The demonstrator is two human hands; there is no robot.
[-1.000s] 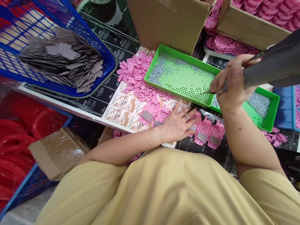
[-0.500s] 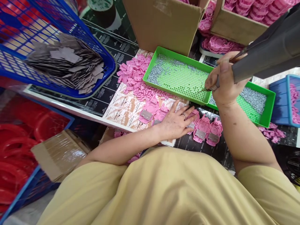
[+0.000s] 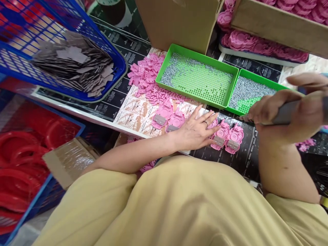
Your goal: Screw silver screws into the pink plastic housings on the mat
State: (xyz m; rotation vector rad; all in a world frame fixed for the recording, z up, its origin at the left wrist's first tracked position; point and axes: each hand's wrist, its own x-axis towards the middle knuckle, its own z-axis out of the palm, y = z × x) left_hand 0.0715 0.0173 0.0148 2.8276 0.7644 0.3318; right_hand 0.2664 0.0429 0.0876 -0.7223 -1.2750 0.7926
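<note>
My left hand (image 3: 196, 133) lies flat with fingers spread over a row of pink plastic housings, a ring on one finger. Right of it sit two housings (image 3: 234, 138) with grey metal plates across their lower halves; at its left are two more (image 3: 161, 116), one partly under the hand. My right hand (image 3: 289, 106) is closed around a grey power screwdriver (image 3: 284, 112). It is held above the table, right of the row and in front of the second green tray (image 3: 246, 104). Motion blurs this hand, and the screwdriver's tip is not clear.
Another green tray (image 3: 202, 83) holds small screws, as does the second one. Loose pink parts (image 3: 146, 73) are heaped at its left. A blue basket (image 3: 119, 73) of grey plates stands far left. Cardboard boxes (image 3: 179, 24) and stacked pink housings (image 3: 248, 41) are behind. Red parts (image 3: 23, 177) fill a crate below.
My right hand has moved right and down with the screwdriver, away from the first tray's corner, and the tool has tilted. My left hand stays on the row. The view has shifted slightly.
</note>
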